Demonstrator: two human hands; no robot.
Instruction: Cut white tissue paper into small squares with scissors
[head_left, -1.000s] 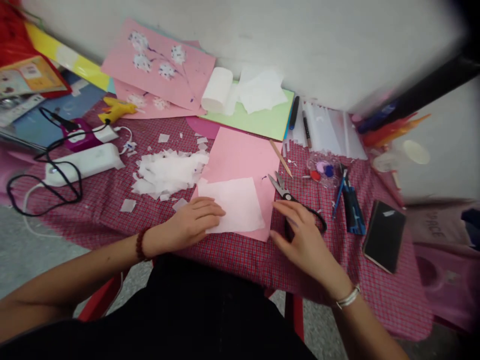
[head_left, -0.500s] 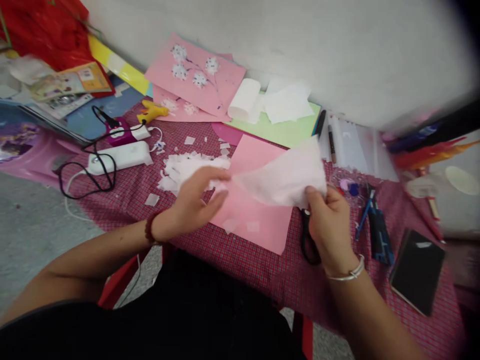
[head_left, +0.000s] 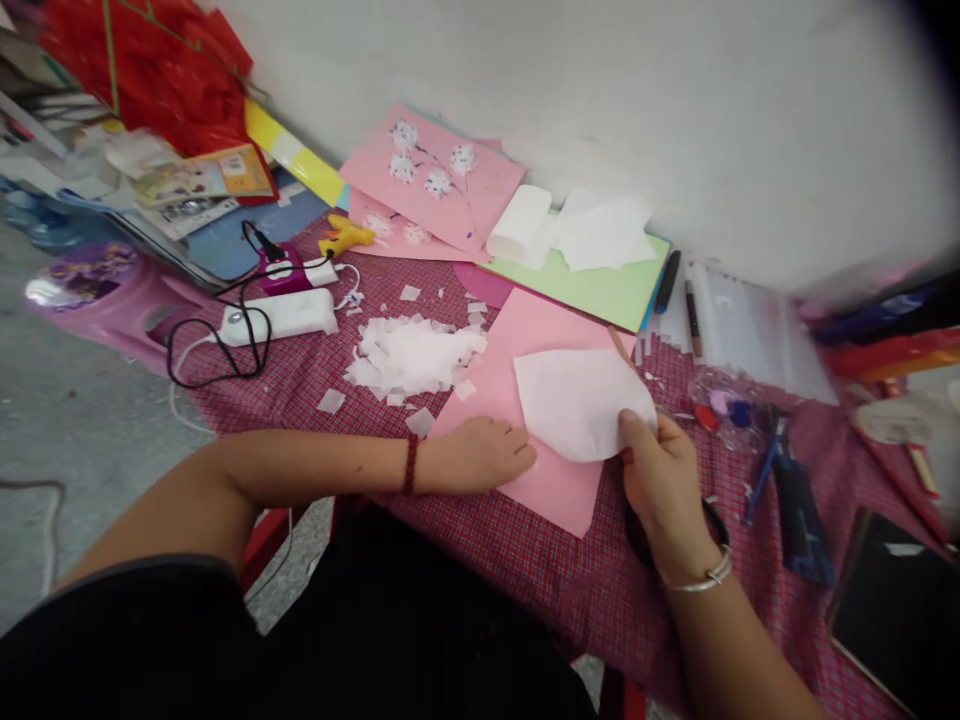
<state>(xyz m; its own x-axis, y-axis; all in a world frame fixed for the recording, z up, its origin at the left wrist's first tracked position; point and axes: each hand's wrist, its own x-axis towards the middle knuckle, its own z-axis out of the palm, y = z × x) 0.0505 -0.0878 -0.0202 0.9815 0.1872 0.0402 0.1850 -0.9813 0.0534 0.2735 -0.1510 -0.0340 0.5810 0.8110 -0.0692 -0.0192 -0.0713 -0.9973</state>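
A thin white tissue sheet (head_left: 577,402) is lifted a little over a pink paper sheet (head_left: 525,330) on the red checked tablecloth (head_left: 315,360). My right hand (head_left: 660,480) pinches the sheet's near right edge between thumb and fingers. My left hand (head_left: 480,455) rests on the pink paper's near left corner, fingers curled, close to the sheet's left edge. Black scissor handles (head_left: 637,535) show under my right hand. A heap of small white paper scraps (head_left: 412,352) lies to the left of the pink paper.
At the back lie pink cards with white flowers (head_left: 442,185), a white tissue roll (head_left: 521,228), green paper (head_left: 600,290), and pens (head_left: 667,280). A white power strip with black cables (head_left: 281,315) and a yellow glue gun (head_left: 345,237) lie left. A black phone (head_left: 892,600) lies right.
My right hand left the scissors and lifted the white sheet off the pink paper; both hands held it up, then my left hand dropped to the pink paper. The view shifted left.
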